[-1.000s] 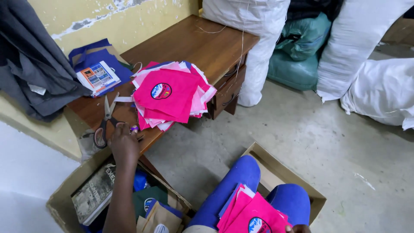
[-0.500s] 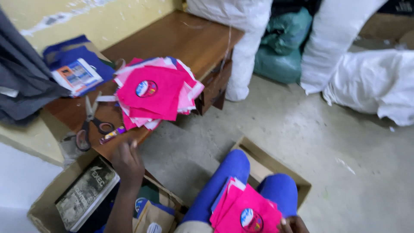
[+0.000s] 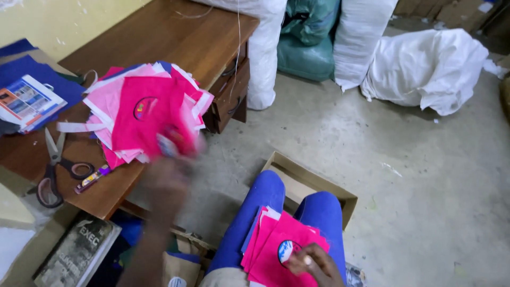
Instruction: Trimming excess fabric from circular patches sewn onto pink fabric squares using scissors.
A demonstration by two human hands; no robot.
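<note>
My left hand (image 3: 169,178) is blurred with motion, raised in front of the pile of pink cloth pieces (image 3: 143,114) on the wooden table (image 3: 175,40). A small pale-blue piece (image 3: 166,144) seems pinched at its fingertips. The top cloth of that pile carries a round patch. My right hand (image 3: 314,264) rests on a second stack of pink cloth (image 3: 276,242) on my lap, with its fingers curled at a round blue-and-white patch (image 3: 287,250). My legs are in blue trousers.
Scissors (image 3: 53,165) and a small marker (image 3: 93,178) lie at the table's near edge, beside a printed leaflet on blue cloth (image 3: 26,98). A book in a box (image 3: 77,252) sits below left. An open carton (image 3: 311,183) is behind my knees. White and green sacks (image 3: 425,69) line the far wall.
My left hand has left the scissors, dipped below the table edge and come up in front of the pink pile. The view has tilted down and to the right.
</note>
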